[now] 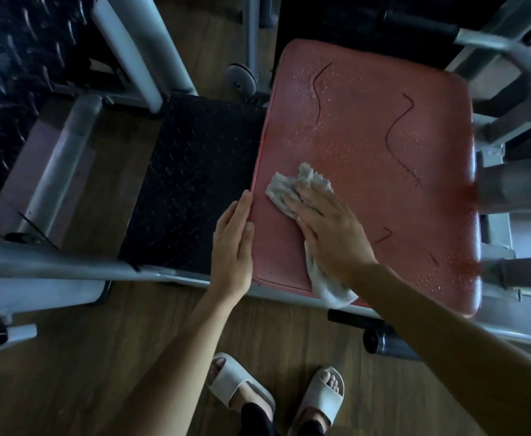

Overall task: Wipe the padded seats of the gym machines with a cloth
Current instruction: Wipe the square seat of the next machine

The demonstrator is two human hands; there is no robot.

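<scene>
A red padded seat fills the upper right, speckled with droplets and marked by dark curved cracks. A crumpled white cloth lies on its near left part. My right hand presses flat on the cloth, fingers spread toward the left; a tail of the cloth hangs out below my wrist over the seat's front edge. My left hand rests along the seat's left edge, fingers straight and together, thumb on the pad, gripping the edge.
Grey metal frame tubes run left of and below the seat. A black diamond-plate footplate lies left of the seat. A black handle sticks out below the seat's front. My feet in white slippers stand on the wooden floor.
</scene>
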